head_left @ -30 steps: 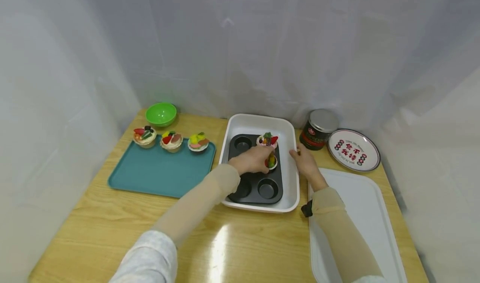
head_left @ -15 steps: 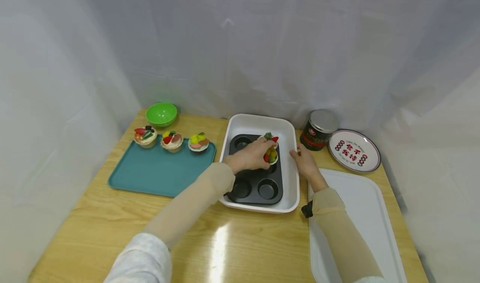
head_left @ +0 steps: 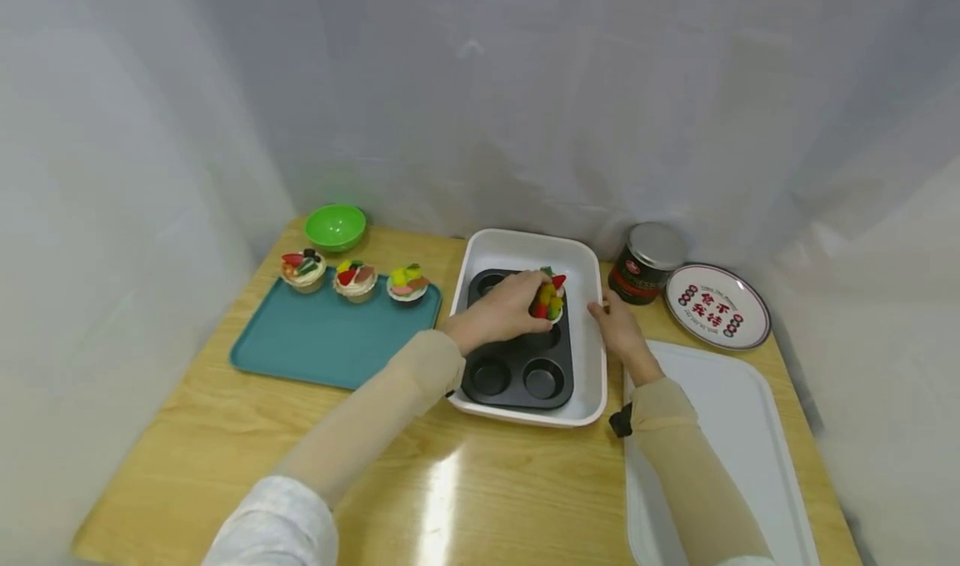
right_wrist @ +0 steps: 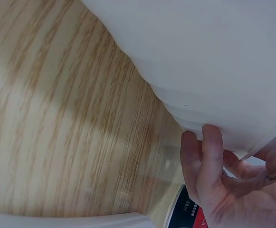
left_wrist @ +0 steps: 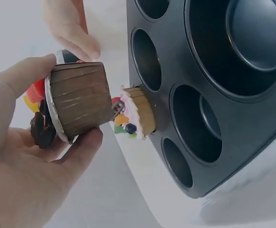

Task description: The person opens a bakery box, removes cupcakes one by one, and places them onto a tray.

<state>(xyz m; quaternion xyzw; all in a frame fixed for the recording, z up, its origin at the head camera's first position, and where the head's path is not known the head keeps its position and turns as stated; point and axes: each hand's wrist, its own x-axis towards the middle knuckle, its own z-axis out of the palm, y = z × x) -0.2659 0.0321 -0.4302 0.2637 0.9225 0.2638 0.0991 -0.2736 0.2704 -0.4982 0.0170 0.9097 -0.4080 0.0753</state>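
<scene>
My left hand (head_left: 501, 309) holds a fruit-topped cupcake (left_wrist: 80, 97) between thumb and fingers. Its brown pleated wrapper is tilted on its side in the left wrist view, lifted clear of the black muffin tin (head_left: 517, 398). A second cupcake (left_wrist: 135, 114), with pink cream and fruit, sits in the tin's far right cup, partly hidden behind the held one in the head view. Around the tin is a deep white pan (head_left: 587, 366). My right hand (head_left: 624, 333) grips this pan's right side, fingers against the outer wall below the rim (right_wrist: 242, 156).
On the left lies a teal tray (head_left: 322, 341) with three cupcakes (head_left: 356, 281) along its back edge. Behind it stands a green bowl (head_left: 335, 227). A coffee can (head_left: 647, 264), a printed plate (head_left: 717, 306) and a white tray (head_left: 712, 433) are on the right.
My left hand has raised the cupcake out of a right-hand cup of the muffin tin. The right hand keeps its place on the pan. The head view has shifted slightly.
</scene>
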